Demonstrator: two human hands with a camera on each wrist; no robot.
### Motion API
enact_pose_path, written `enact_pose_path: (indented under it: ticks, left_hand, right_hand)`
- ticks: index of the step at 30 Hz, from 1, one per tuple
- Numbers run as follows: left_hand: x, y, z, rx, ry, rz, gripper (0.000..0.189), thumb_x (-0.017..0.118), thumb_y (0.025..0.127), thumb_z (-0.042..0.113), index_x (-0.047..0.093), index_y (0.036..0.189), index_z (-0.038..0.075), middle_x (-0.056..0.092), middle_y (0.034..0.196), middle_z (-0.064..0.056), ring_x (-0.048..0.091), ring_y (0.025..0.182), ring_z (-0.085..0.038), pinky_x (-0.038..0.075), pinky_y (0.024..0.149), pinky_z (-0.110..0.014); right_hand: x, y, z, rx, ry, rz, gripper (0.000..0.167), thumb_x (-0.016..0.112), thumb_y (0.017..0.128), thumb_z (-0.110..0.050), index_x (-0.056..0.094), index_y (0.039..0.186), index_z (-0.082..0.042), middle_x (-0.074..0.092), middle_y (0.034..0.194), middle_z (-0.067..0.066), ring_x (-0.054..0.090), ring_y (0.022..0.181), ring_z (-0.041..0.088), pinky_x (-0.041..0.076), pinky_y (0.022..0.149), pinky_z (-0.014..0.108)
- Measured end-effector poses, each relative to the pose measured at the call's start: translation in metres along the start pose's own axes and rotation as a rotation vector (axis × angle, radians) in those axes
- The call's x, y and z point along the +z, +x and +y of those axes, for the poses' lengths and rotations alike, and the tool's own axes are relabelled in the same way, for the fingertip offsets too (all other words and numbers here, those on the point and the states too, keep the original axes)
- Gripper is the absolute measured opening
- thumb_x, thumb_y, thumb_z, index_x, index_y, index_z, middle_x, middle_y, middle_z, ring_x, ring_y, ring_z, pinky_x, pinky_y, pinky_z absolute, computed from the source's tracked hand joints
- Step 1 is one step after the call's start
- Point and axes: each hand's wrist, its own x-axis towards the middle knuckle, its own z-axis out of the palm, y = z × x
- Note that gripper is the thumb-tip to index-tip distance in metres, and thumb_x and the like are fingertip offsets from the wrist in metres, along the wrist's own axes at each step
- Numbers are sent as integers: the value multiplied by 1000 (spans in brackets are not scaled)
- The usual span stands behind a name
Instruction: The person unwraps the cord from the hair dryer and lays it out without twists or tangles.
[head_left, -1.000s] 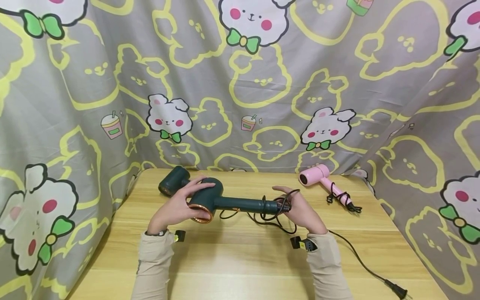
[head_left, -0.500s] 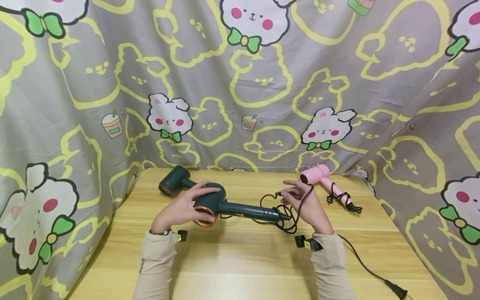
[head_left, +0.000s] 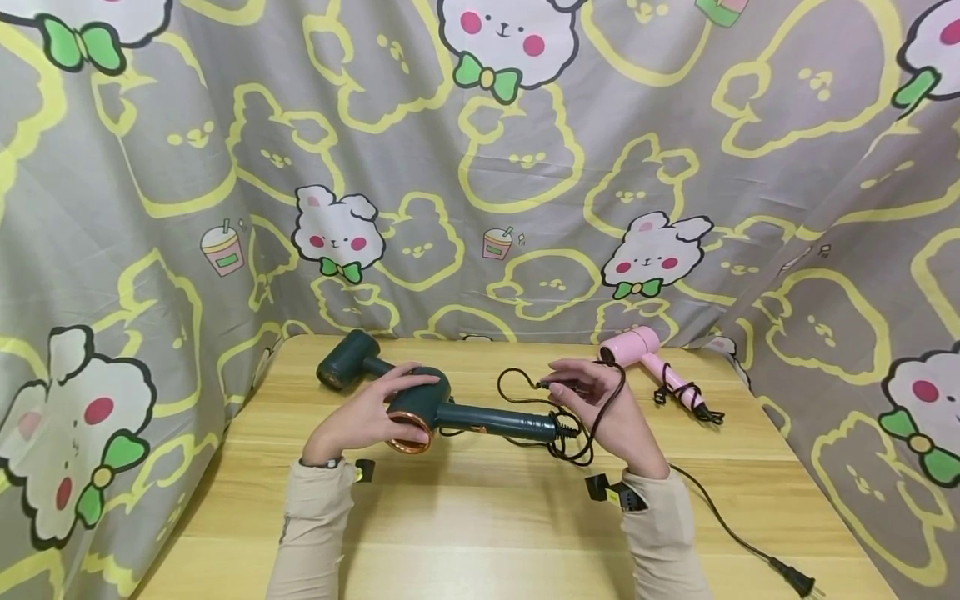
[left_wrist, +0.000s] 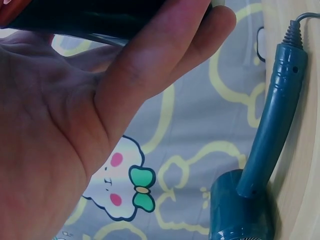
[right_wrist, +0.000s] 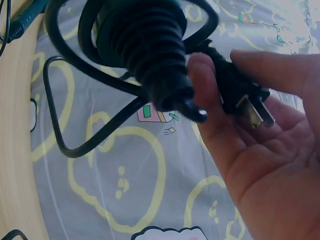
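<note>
My left hand (head_left: 360, 421) grips the head of a dark green hair dryer (head_left: 495, 422), thumb at its copper-coloured rim (head_left: 408, 446) and fingers over the top. The handle points right, above the table. Near its ribbed cord end, black cord (head_left: 573, 454) hangs in loose loops. My right hand (head_left: 618, 417) pinches the cord's plug (right_wrist: 240, 85) between thumb and fingers; two metal prongs show in the right wrist view. A loop of cord passes over the right hand. Behind the left hand lies a second dark green hair dryer (head_left: 348, 360), its handle partly hidden in the head view.
At the back right of the wooden table (head_left: 465, 533) lies a pink hair dryer (head_left: 637, 348), its cord wound round the handle. A black cord ending in a plug (head_left: 793, 577) runs along the right side. A patterned curtain (head_left: 450, 208) encloses the back and sides.
My right hand has left the handle's end and now holds the plug, drawn a little left since half a second ago. Cord turns have come off the handle; the dryer's handle end has dipped slightly.
</note>
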Motion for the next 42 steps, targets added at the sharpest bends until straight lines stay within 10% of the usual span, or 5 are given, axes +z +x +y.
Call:
enact_pose_path:
  ticks: [22,42]
  left_hand:
    - [2,2,-5,-24,37,35,80,92,73,52,57,144,41,32,166,-2,51,136,-39,51,98,-46]
    - [2,2,-2,-18,60,60,79,93,72,49,58,143,40,32,166,-6,52,134,-42,51,97,-48]
  right_hand:
    - [-1,-17,-29,155,-98,-315,23,69,100,-17,71,121,-7,77,112,7,74,91,23,58,77,29]
    - [6,-28,-58,61,-364,-403,17,63,103,-11,76,106,-23,75,96,-9,66,82,3,54,74,24]
